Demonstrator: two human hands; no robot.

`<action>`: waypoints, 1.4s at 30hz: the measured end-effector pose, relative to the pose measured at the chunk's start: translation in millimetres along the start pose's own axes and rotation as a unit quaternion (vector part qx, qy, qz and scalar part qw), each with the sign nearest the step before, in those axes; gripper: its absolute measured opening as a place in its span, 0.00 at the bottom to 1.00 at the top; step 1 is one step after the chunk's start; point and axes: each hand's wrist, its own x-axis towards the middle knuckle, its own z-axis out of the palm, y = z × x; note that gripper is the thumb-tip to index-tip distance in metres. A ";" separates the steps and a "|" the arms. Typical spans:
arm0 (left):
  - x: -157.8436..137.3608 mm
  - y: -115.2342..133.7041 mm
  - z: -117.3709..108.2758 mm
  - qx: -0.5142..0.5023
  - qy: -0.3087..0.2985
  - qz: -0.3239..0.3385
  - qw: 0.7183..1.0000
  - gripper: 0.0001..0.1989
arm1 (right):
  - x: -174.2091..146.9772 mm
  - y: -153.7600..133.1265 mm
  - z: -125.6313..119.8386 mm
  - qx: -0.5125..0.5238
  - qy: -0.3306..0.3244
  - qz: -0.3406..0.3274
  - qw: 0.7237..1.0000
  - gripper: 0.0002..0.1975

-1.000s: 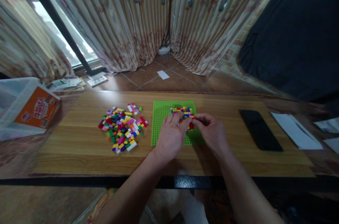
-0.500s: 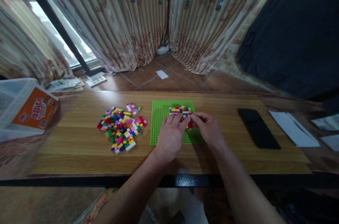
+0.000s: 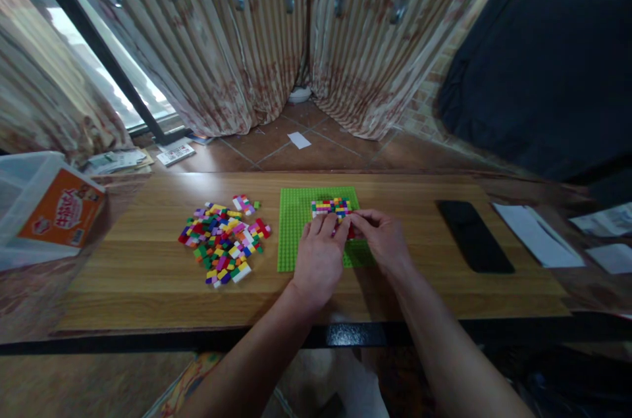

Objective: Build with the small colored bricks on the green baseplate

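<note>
The left hand (image 3: pixel 320 260) is placed over the near part of the coloured brick patch (image 3: pixel 330 206), its fingers bent; whether anything is gripped by it cannot be told. At the patch's right edge the right hand (image 3: pixel 386 238) is held, with thumb and forefinger close together — whether a brick is pinched between them is too small to be seen. The patch is set on the green baseplate (image 3: pixel 290 227), and to the left, on the wooden table (image 3: pixel 148 293), loose bricks (image 3: pixel 222 240) are heaped.

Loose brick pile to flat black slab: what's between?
Head view: green baseplate with assembled bricks on it, left hand and right hand at them, wooden tabletop either side.
</note>
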 end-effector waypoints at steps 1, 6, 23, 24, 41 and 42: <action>-0.1 0.4 0.3 -0.001 0.002 -0.005 1.000 0.21 | -0.3 0.4 0.1 0.003 0.001 -0.001 1.000 0.20; -1.0 -6.0 8.7 -0.034 0.026 0.006 0.999 0.21 | -3.2 3.7 0.8 0.005 -0.007 -0.007 1.000 0.24; -2.1 -10.5 9.0 -0.154 0.072 -0.026 0.985 0.27 | -0.7 3.4 3.9 -0.035 -0.016 0.015 0.999 0.23; -2.0 -10.2 8.9 -0.155 0.071 -0.027 0.985 0.26 | -1.0 3.5 4.1 -0.038 -0.018 0.015 0.999 0.23; 4.6 -0.2 9.6 -0.148 0.084 -0.074 0.983 0.26 | -8.2 -2.7 6.7 -0.084 -0.007 -0.015 0.996 0.22; 7.5 2.5 9.8 -0.143 0.089 -0.094 0.981 0.26 | -7.7 -2.7 6.3 -0.084 -0.011 -0.017 0.996 0.21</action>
